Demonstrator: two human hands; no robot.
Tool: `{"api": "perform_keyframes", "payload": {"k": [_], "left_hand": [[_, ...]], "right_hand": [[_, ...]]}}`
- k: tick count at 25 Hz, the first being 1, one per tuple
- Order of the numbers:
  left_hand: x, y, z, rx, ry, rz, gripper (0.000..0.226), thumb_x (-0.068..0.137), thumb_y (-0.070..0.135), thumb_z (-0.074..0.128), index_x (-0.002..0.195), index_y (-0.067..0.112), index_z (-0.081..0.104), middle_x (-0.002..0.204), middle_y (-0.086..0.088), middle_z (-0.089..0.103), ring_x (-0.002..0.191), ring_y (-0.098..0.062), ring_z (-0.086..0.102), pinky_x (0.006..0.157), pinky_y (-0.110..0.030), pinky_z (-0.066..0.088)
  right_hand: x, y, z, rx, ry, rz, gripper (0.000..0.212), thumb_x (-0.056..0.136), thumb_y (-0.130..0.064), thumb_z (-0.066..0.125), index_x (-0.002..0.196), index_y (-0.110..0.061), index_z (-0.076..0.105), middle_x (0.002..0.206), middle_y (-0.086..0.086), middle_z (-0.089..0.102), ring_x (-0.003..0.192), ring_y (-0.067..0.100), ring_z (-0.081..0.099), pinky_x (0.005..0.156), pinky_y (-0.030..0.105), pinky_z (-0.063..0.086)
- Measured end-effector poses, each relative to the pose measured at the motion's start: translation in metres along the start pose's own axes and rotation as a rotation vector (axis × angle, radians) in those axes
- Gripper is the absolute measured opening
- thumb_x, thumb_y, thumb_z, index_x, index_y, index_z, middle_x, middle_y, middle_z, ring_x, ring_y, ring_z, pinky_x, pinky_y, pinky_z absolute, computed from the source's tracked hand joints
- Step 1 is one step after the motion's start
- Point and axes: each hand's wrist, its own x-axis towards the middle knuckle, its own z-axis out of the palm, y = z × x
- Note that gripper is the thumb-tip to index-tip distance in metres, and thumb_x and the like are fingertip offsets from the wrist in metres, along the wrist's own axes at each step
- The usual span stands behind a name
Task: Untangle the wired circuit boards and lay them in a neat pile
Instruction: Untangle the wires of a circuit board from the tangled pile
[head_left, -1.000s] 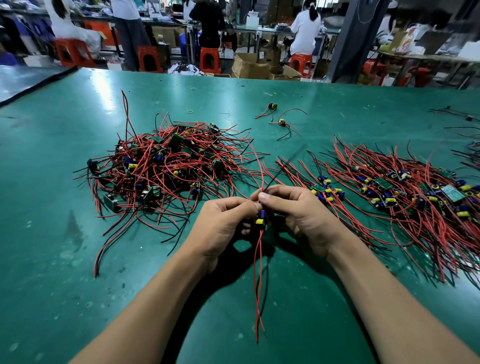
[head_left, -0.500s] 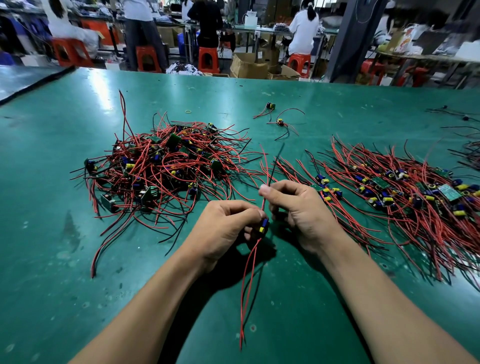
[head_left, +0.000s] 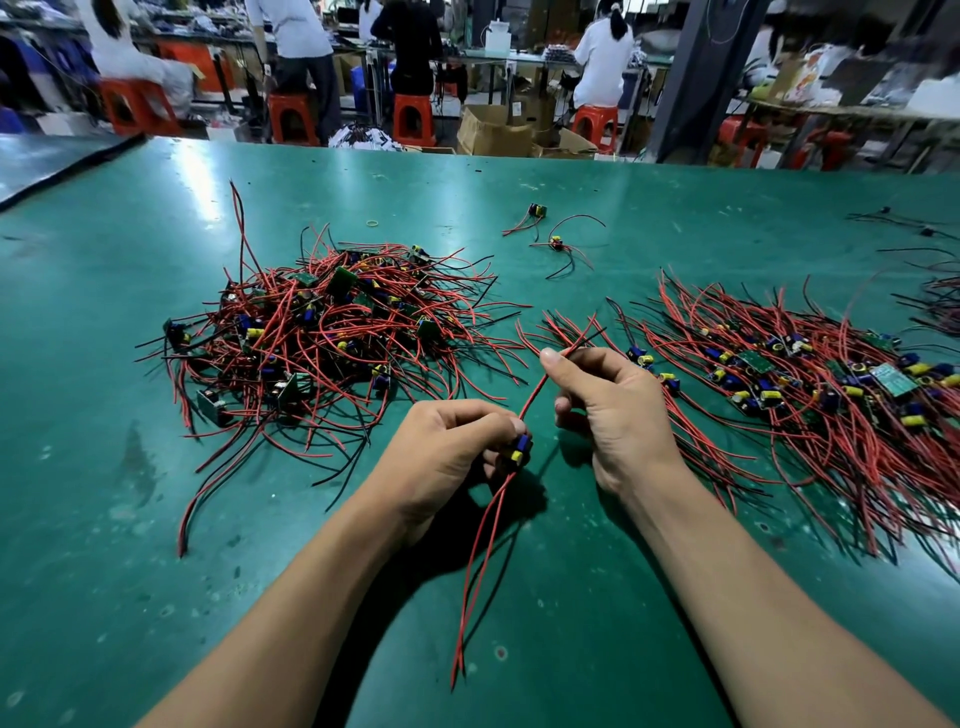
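My left hand (head_left: 447, 447) grips one small circuit board (head_left: 519, 449) with blue and yellow parts, held just above the green table (head_left: 104, 519). Two red wires hang from it toward me. My right hand (head_left: 613, 410) pinches the board's upper red and black wires (head_left: 540, 387) between thumb and forefinger, stretched up and to the right. A tangled heap of wired boards (head_left: 322, 343) lies to the left. A flatter, combed-out pile of boards (head_left: 810, 384) lies to the right, its wires running the same way.
Two loose wired boards (head_left: 553, 241) lie farther back on the table, near a small rubber band (head_left: 372, 223). More wires show at the far right edge (head_left: 935, 301). Beyond the table are people at benches, orange stools and cardboard boxes.
My hands have drawn apart: the right one slid up along the upper wires, straightening them, while the left kept hold of the board. The hanging red wires swung left.
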Motion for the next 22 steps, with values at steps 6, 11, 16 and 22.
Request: {"api": "perform_keyframes", "payload": {"k": [6,11,16,22], "left_hand": [[0.0,-0.003,0.0,0.065,0.001,0.014,0.028,0.085,-0.005,0.062,0.063,0.008,0.072,0.058,-0.005,0.06,0.051,-0.011,0.046,0.05,-0.017,0.04],[0.001,-0.002,0.0,0.02,0.032,0.01,0.027,0.084,-0.005,0.062,0.062,0.008,0.072,0.06,-0.005,0.063,0.05,-0.01,0.049,0.049,-0.016,0.042],[0.0,-0.001,0.001,0.01,0.035,0.01,0.022,0.085,-0.006,0.062,0.067,0.003,0.071,0.058,-0.005,0.062,0.049,-0.01,0.048,0.049,-0.016,0.041],[0.0,-0.001,0.0,0.001,0.034,0.005,0.021,0.085,-0.007,0.061,0.068,0.002,0.07,0.059,-0.007,0.061,0.049,-0.01,0.049,0.049,-0.017,0.042]], "right_hand": [[0.007,-0.017,-0.006,0.327,-0.021,0.279,0.024,0.087,-0.022,0.072,0.065,-0.016,0.063,0.057,-0.006,0.049,0.041,0.006,0.04,0.041,0.018,0.036],[0.005,-0.025,-0.009,0.59,-0.174,0.442,0.034,0.092,-0.023,0.06,0.062,-0.008,0.066,0.058,-0.004,0.045,0.04,0.006,0.037,0.04,0.017,0.034],[0.006,-0.024,-0.01,0.54,-0.146,0.385,0.036,0.093,-0.023,0.061,0.061,-0.008,0.07,0.058,-0.005,0.048,0.042,0.005,0.039,0.042,0.016,0.035],[0.011,-0.01,-0.01,0.182,0.02,0.117,0.023,0.092,-0.029,0.068,0.079,-0.01,0.07,0.061,-0.005,0.052,0.044,0.005,0.043,0.044,0.017,0.039]]}}
